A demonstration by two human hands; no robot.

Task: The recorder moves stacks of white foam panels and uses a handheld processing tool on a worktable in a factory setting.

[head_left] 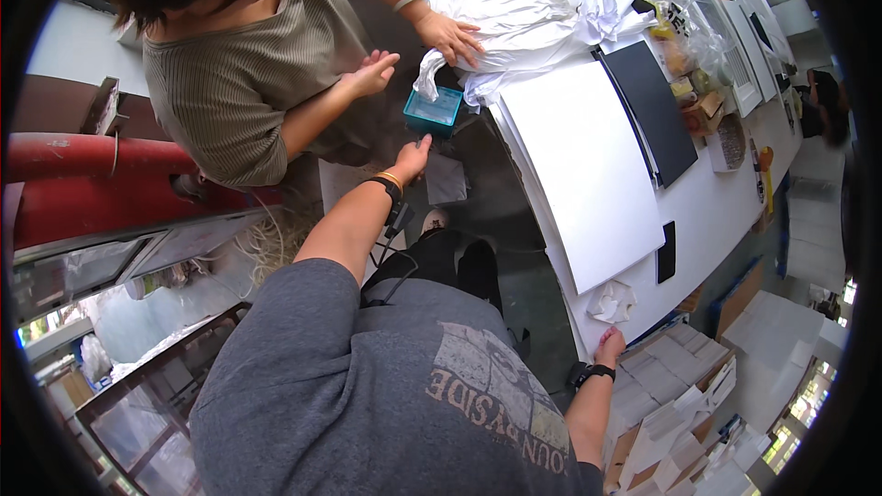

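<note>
My left hand (pixel 412 159) reaches forward, fingers closed at the near edge of a small open teal box (pixel 434 110). A twisted white end of a large white plastic bag (pixel 501 0) hangs over that box. Across from me another person's hand (pixel 450 39) presses on the bag, while that person's other hand (pixel 370 75) is held up, palm turned inward. At the near end of the white table, my right hand (pixel 609 345) has its fingers curled together beside a crumpled white paper (pixel 612 301). Whatever those fingers may hold is hidden.
Large white sheets (pixel 579 165) are stacked on the table, next to black panels (pixel 648 110) and a black phone (pixel 667 252). Boxes and bags crowd its far side. A red pipe (pixel 96 158) runs at left; cartons (pixel 675 372) stand at lower right.
</note>
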